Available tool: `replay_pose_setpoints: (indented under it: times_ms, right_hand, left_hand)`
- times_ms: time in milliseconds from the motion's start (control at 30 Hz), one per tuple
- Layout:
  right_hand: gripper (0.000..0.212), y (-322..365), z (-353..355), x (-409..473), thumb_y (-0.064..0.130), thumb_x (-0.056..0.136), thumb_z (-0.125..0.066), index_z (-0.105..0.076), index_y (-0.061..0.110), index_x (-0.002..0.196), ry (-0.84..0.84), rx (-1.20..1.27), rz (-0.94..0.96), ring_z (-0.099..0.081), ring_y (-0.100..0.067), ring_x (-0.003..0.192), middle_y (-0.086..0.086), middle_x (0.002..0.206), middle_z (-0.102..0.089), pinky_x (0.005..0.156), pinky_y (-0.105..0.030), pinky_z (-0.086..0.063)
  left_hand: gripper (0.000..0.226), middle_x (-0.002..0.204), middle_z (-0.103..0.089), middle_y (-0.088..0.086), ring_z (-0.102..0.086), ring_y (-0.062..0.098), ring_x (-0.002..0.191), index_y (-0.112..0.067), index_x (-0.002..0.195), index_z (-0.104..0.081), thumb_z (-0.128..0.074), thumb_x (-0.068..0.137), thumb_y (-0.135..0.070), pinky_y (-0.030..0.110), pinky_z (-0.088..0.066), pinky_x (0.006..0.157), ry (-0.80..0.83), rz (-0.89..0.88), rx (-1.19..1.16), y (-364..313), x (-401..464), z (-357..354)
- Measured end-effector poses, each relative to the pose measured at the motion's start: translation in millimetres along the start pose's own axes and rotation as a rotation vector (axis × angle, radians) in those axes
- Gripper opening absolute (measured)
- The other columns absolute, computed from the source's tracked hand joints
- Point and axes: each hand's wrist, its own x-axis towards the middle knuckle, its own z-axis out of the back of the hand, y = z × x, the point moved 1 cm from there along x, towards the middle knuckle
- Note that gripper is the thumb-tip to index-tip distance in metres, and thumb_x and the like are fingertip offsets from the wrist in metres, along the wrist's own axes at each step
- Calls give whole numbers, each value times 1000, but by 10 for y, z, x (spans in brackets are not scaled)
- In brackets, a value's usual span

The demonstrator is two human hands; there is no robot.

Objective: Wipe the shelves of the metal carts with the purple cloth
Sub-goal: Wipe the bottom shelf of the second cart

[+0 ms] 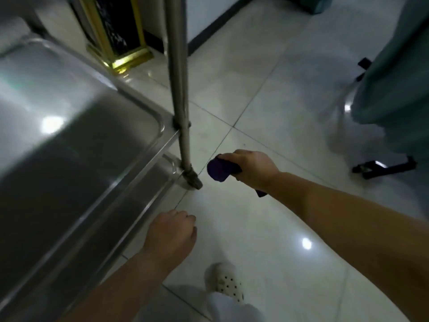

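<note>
Between wipes: right hand grips purple cloth clear of cart shelf; left hand loosely curled, empty. Next: lower cloth onto shelf.

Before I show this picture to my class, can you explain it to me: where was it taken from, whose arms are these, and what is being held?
The picture comes from a camera worn on a person's head, looking down, so the two bare arms are the wearer's own. There is no machine here. The right hand grips a bunched purple cloth above the tiled floor, apart from the cart. The left hand hangs loosely curled and holds nothing, close to the edge of the metal cart. The cart's shiny shelves are stacked one below another, joined at the corner by an upright post. Nothing I can make out lies on them. At the bottom you see the wearer's white shoe.
</note>
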Motion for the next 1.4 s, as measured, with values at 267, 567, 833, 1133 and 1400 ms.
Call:
replay_pose_setpoints:
  times_ms: [267, 567, 833, 1133, 1400]
  right_hand:
    - [48, -561, 2641, -944, 25, 96, -55, -44, 32, 142, 7, 80, -188, -56, -17, 115, 4, 128, -59, 91, -25, -40]
    - [34, -858, 4699, -1193, 17, 91, -54, -61, 33, 119, -144, 241, -291, -59, -9, 63, 8, 82, -63, 56, -22, -44]
    - [22, -626, 5450, -209, 14, 88, -54, -64, 30, 99, -12, 328, -176, -67, -19, 61, 2, 75, -68, 60, -37, -56]
    - [25, 94, 6156, 1690, 21, 90, -54, -61, 27, 113, 23, 171, 82, -64, -19, 75, -1, 90, -67, 74, -34, -55]
    - [30, 214, 6490, 3087, 23, 88, -59, -59, 29, 118, 74, 38, 263, -62, -19, 88, 0, 100, -66, 74, -30, -47]
  left_hand:
    - [35, 43, -47, -4, -44, 13, 36, -21, 47, -54, -88, 43, -19, 18, -27, 38, 43, -75, 131, -1298, 997, 2596]
    - [25, 90, -63, -3, -56, 15, 82, -20, 98, -63, -40, 96, -32, 27, -44, 69, -101, 61, 11, -1798, 1846, 4403]
    - [28, 109, -61, -10, -54, 7, 96, -31, 118, -56, -37, 98, -38, 21, -39, 75, -176, 268, 7, -939, 2115, 5315]
    - [26, 99, -62, -10, -55, 10, 85, -31, 104, -60, -35, 98, -39, 26, -47, 74, -236, 675, -22, 391, 2390, 6149]
    - [22, 96, -63, -9, -56, 11, 82, -32, 98, -61, -39, 97, -35, 25, -46, 68, -287, 901, -56, 993, 2933, 6454]
